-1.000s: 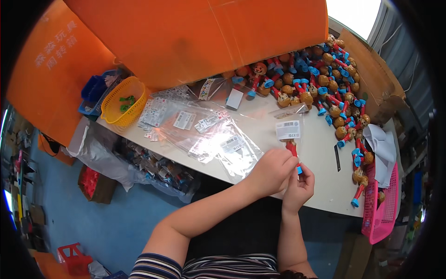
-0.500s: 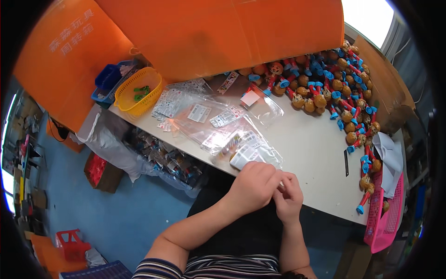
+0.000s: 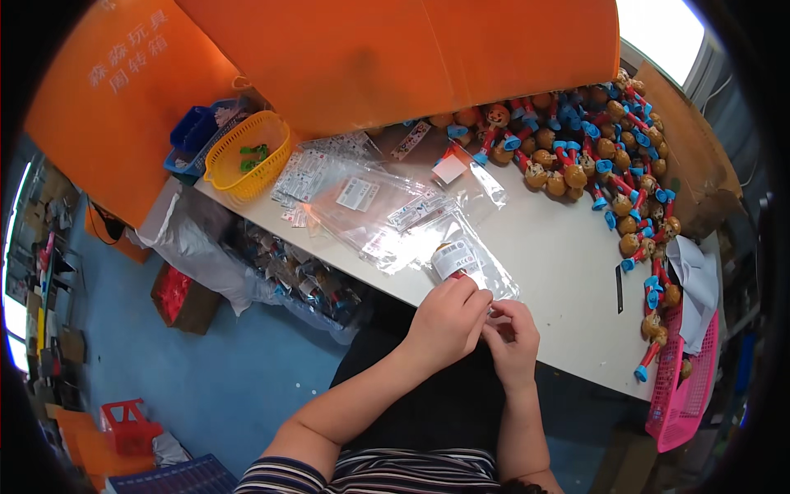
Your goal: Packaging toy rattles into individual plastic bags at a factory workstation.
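Note:
Just past the table's near edge, my left hand (image 3: pixel 448 323) and my right hand (image 3: pixel 513 344) meet, fingers pinched together. Both grip the near end of a clear plastic bag (image 3: pixel 492 273), which runs out from under my fingers onto the table. Inside it a white printed label (image 3: pixel 457 258) shows, with something brown and red partly hidden beneath it. My fingertips cover the end of the bag. Beyond it lie more flat clear bags (image 3: pixel 383 235), a white label sheet (image 3: pixel 358 193) and a stack of printed slips (image 3: pixel 300 177).
Toy figures (image 3: pixel 568 156) with brown heads and blue feet pile up along the back and right. A yellow basket (image 3: pixel 218 169) holds green pieces. A pink basket (image 3: pixel 690 387) hangs by the right edge; a dark strip (image 3: pixel 620 288) lies nearby. Orange boards (image 3: pixel 395 66) stand behind.
The bag in my hands has shifted slightly to the right, and its label now faces up more plainly. Both hands stay pinched close together.

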The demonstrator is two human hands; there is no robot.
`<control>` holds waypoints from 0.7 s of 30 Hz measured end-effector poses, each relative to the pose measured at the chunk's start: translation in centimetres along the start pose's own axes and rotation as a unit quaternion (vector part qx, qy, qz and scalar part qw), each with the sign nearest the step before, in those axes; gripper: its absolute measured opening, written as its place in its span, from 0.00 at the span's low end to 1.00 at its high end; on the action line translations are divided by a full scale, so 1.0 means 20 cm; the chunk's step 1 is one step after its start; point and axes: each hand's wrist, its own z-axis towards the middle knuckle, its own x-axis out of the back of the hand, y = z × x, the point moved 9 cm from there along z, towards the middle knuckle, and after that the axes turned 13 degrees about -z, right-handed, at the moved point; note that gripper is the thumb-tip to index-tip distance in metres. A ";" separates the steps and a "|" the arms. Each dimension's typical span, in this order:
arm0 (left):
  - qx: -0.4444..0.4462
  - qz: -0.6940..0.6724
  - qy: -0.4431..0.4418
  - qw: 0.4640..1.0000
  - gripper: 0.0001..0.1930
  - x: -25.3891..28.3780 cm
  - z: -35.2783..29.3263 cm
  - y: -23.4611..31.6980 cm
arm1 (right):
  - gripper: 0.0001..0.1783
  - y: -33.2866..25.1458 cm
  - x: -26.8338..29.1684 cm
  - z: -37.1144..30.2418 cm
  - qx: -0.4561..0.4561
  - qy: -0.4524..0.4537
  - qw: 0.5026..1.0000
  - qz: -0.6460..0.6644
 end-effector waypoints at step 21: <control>0.093 -0.022 0.075 0.993 0.11 0.00 -0.14 -0.16 | 0.19 -0.15 -0.05 0.10 0.072 0.059 0.994 -0.062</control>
